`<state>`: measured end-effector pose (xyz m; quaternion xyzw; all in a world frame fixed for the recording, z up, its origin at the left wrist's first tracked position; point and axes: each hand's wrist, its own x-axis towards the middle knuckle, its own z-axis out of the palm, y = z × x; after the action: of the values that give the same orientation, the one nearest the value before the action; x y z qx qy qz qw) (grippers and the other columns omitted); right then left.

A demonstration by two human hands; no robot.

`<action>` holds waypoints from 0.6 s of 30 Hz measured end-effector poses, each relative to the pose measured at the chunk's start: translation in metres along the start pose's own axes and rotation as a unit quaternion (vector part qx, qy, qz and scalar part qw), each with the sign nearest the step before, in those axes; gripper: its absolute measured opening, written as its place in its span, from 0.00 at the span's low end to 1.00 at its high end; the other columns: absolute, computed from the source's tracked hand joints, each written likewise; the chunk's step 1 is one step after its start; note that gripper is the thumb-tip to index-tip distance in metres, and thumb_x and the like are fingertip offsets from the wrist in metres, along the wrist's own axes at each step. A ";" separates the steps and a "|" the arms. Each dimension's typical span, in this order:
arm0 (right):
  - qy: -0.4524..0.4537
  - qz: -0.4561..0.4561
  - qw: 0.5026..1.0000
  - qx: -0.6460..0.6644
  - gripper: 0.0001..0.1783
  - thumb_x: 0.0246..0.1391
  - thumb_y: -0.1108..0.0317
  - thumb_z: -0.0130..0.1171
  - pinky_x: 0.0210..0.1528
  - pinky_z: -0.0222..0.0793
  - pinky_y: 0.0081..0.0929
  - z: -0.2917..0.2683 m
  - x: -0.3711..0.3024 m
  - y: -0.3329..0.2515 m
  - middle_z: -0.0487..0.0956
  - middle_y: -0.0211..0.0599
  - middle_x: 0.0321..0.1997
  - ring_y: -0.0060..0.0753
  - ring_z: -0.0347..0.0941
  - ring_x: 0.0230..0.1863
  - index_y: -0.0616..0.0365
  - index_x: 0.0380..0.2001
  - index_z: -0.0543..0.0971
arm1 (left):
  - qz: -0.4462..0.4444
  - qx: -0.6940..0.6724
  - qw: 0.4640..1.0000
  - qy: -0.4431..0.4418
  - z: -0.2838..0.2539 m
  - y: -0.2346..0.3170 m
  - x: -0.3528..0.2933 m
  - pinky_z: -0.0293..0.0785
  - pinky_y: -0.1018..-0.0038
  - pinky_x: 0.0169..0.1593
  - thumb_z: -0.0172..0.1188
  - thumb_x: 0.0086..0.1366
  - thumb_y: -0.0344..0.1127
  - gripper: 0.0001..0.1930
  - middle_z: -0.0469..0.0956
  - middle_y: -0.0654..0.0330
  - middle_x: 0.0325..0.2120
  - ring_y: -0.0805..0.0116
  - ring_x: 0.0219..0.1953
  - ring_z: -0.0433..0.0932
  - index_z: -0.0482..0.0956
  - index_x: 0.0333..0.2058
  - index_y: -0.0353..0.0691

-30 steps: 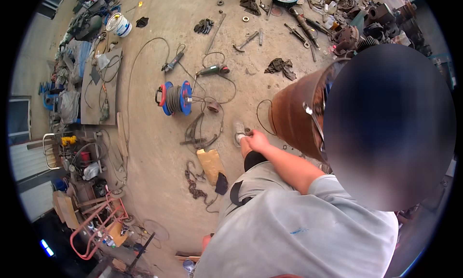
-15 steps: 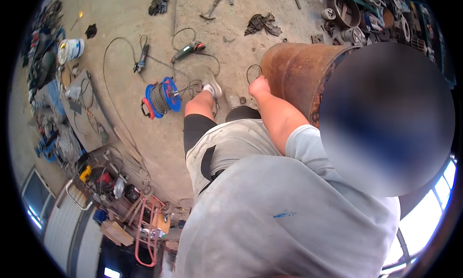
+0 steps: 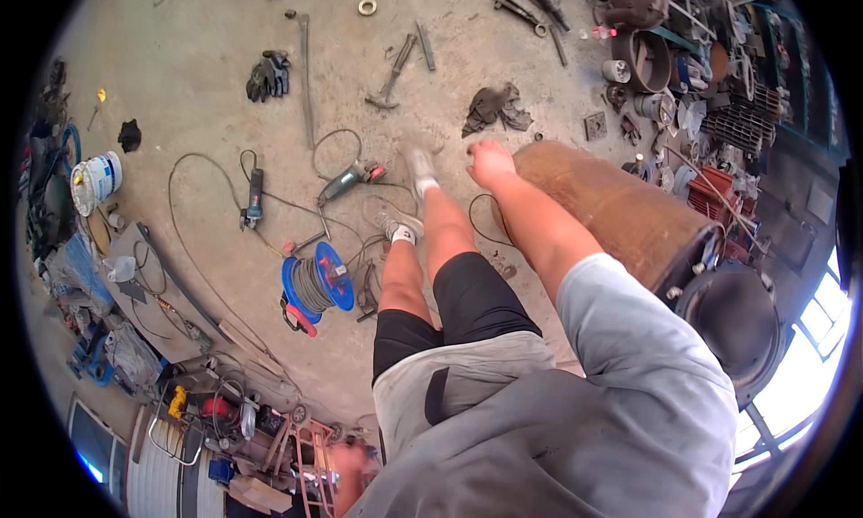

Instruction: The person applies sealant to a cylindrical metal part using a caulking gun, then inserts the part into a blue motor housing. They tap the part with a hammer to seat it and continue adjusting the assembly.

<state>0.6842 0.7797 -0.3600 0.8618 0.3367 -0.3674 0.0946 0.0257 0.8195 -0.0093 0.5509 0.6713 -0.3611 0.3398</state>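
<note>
My right hand (image 3: 493,165) is stretched out ahead, beside the far end of a large rusty metal barrel (image 3: 616,194). Its fingers are slightly bent and apart, and nothing shows in them. A dark crumpled rag (image 3: 496,109) lies on the floor just beyond it. My left hand (image 3: 348,459) hangs low beside my body at the lower edge, smeared by motion, so its fingers cannot be read. On the floor ahead lie a green angle grinder (image 3: 342,185), a second angle grinder (image 3: 253,199) and a blue cable reel (image 3: 315,284).
Cables (image 3: 184,239) loop across the floor to the left. Farther ahead lie a hammer (image 3: 391,77), dark gloves (image 3: 268,75) and a long metal bar (image 3: 306,82). A white bucket (image 3: 97,181) stands at left; a red hand cart (image 3: 315,464) is lower left. Metal parts (image 3: 647,59) crowd the far right.
My view has shifted and my legs have stepped. My right hand has moved from the cable loop by the barrel to near the rag, its fingers loosened. My left hand has come into view.
</note>
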 end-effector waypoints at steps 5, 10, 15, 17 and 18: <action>-0.006 -0.099 0.992 -0.078 0.26 0.55 0.65 0.67 0.66 0.70 0.45 0.044 0.214 -0.036 0.78 0.37 0.59 0.44 0.72 0.65 0.47 0.59 0.79 | -0.089 0.027 0.990 -0.104 0.001 0.157 0.041 0.80 0.54 0.44 0.67 0.58 0.44 0.17 0.86 0.44 0.30 0.44 0.40 0.86 0.84 0.32 0.32; 0.058 -0.140 0.978 -0.140 0.24 0.66 0.67 0.53 0.69 0.66 0.46 0.116 0.410 -0.067 0.71 0.31 0.72 0.41 0.62 0.76 0.43 0.64 0.76 | -0.079 0.034 0.991 -0.098 0.025 0.262 0.136 0.80 0.54 0.44 0.65 0.59 0.46 0.18 0.86 0.44 0.31 0.43 0.40 0.86 0.85 0.32 0.33; 0.050 -0.158 0.954 -0.250 0.29 0.67 0.69 0.53 0.76 0.56 0.47 0.176 0.505 -0.090 0.59 0.27 0.82 0.40 0.49 0.83 0.37 0.70 0.72 | -0.093 0.041 0.989 -0.105 0.029 0.314 0.200 0.81 0.53 0.44 0.64 0.60 0.48 0.19 0.86 0.44 0.32 0.43 0.41 0.86 0.85 0.33 0.34; 0.058 -0.178 0.947 -0.261 0.27 0.67 0.67 0.54 0.78 0.50 0.52 0.184 0.523 -0.093 0.65 0.27 0.77 0.40 0.53 0.80 0.37 0.68 0.74 | -0.096 0.044 0.989 -0.105 0.038 0.327 0.217 0.81 0.53 0.44 0.64 0.60 0.48 0.19 0.86 0.44 0.32 0.43 0.41 0.86 0.85 0.33 0.34; 0.038 -0.186 0.941 -0.282 0.26 0.67 0.67 0.54 0.78 0.49 0.54 0.177 0.524 -0.099 0.66 0.27 0.76 0.40 0.55 0.79 0.37 0.67 0.74 | -0.100 0.044 0.988 -0.106 0.039 0.331 0.222 0.81 0.53 0.44 0.64 0.61 0.49 0.19 0.86 0.44 0.32 0.43 0.41 0.86 0.85 0.33 0.35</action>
<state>0.7829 1.0497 -0.8424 0.7352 0.5842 -0.2355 0.2503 0.3186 0.9392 -0.2552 0.4543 0.6662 -0.4791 0.3468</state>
